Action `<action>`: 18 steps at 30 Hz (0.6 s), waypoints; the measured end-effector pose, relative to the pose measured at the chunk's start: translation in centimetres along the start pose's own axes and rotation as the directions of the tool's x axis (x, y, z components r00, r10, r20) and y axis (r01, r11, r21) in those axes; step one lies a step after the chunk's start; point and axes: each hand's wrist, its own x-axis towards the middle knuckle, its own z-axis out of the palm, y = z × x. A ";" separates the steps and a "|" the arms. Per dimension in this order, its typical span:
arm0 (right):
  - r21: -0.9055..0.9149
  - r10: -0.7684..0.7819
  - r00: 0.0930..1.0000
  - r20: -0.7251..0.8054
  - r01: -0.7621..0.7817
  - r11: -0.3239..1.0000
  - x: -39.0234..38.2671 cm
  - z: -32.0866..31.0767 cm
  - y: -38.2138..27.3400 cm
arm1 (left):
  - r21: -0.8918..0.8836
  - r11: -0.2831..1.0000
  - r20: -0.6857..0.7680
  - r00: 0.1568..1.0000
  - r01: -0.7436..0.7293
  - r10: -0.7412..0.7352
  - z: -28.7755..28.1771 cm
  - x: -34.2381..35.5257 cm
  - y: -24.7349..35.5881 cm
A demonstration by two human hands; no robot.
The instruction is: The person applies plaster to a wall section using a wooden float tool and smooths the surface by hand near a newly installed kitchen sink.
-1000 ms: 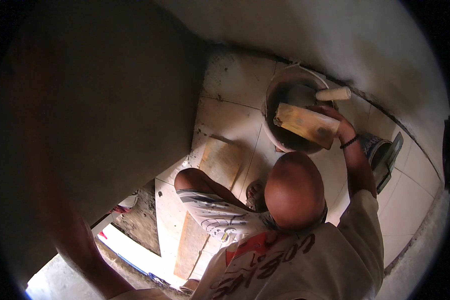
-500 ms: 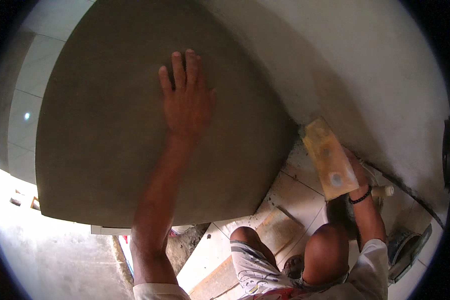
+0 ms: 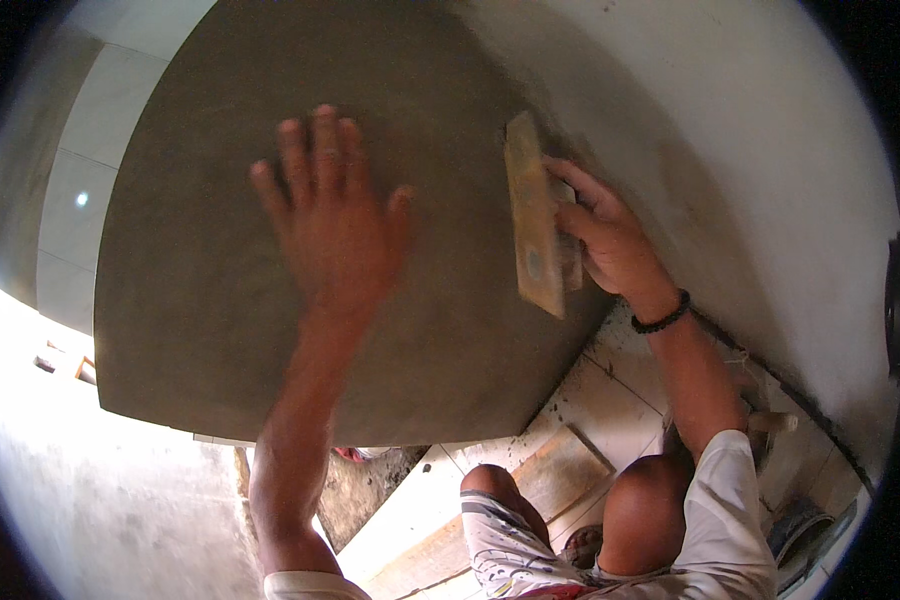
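A wide grey-brown plastered wall (image 3: 440, 340) fills the middle of the head view, smooth and dull. Over its left-centre part, my left hand (image 3: 338, 220) is spread out, palm toward the plaster and holding nothing; I cannot tell whether it presses on it. My right hand (image 3: 610, 230) grips the handle of a plastering float (image 3: 536, 230), a flat oblong board with yellowish stains. The float is tilted on edge near the corner where the plaster meets the pale side wall (image 3: 770, 150). My fingers partly hide its handle.
Below lie a tiled floor (image 3: 620, 410) with crumbs of mortar and a wooden plank (image 3: 560, 470) beside my knees. A dark bucket-like container (image 3: 798, 530) stands at lower right. White tiles (image 3: 88, 200) edge the plaster at left.
My right hand has raised the float from low by the floor corner up and left to the plaster. My left hand has shifted left, its fingers spread wider.
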 end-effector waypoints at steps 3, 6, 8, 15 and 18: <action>-0.696 -0.344 0.934 0.099 0.311 0.646 2.3 1.1 -0.2 | 0.067 0.993 -0.048 0.994 0.100 -0.097 -0.9 -0.8 -3.0; -0.789 -0.408 0.906 0.116 0.333 0.517 3.9 3.1 -0.3 | 0.094 0.991 -0.097 0.991 0.100 -0.091 0.0 -1.2 -4.1; -0.866 -0.435 0.890 0.139 0.322 0.382 5.0 4.4 -0.4 | 0.092 0.991 -0.105 0.990 0.101 -0.091 0.3 -1.0 -3.7; -0.957 -0.236 0.961 0.146 0.197 0.213 3.1 5.8 1.8 | 0.061 0.991 -0.086 0.990 0.119 -0.113 -0.1 -0.7 -3.8; -0.942 -0.252 0.959 0.131 0.199 0.269 2.1 4.9 0.2 | 0.054 0.990 -0.080 0.989 0.127 -0.122 -0.4 -0.6 -4.2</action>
